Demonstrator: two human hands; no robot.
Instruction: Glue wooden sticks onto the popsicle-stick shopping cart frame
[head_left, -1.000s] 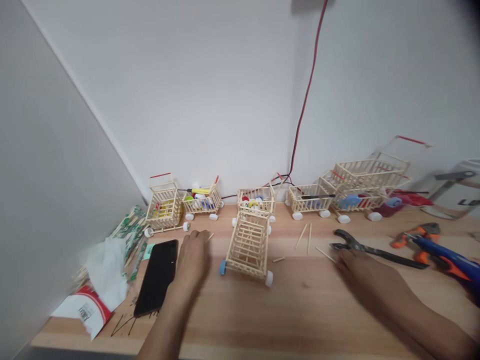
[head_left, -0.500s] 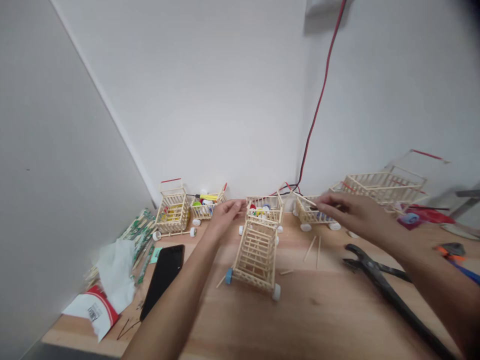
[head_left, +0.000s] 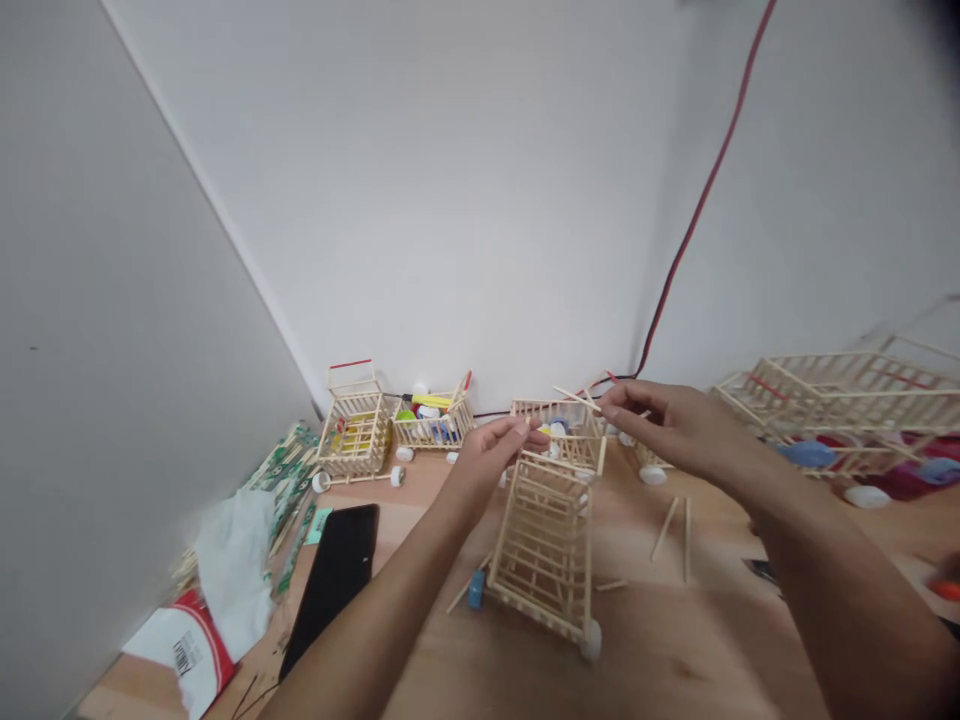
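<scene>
Head-worn view of a wooden desk point(head_left: 660, 660) set in a corner, its far edge meeting a white wall point(head_left: 450, 200) and its left edge running along a grey side wall point(head_left: 112, 400). A red-and-black cable point(head_left: 705, 210) descended the white wall toward the far edge. The right hand point(head_left: 675, 425) entered from the lower right, its fingers point(head_left: 619, 395) pinching a thin wooden stick point(head_left: 577, 398) above a rear stick-built cart point(head_left: 559, 425) loaded with bottle caps. The left hand point(head_left: 487, 462) lay just before that cart, its fingers point(head_left: 523, 430) held close together near the rim; whether they gripped anything could not be told. A central stick-built shopping cart point(head_left: 544, 550) stood tilted just below both hands, with a blue cap wheel point(head_left: 476, 590) and a white cap wheel point(head_left: 591, 640). Two small carts point(head_left: 356, 435) stood near the far edge at left, well apart from the hands. A black smartphone point(head_left: 330, 580), a crumpled tissue point(head_left: 232, 570) and a red-and-white packet point(head_left: 184, 640) lay toward the left edge, the left forearm passing between the phone and the central cart. Loose sticks point(head_left: 675, 540) lay right of the central cart, and a large cart point(head_left: 847, 410) was cut off by the right frame edge.
</scene>
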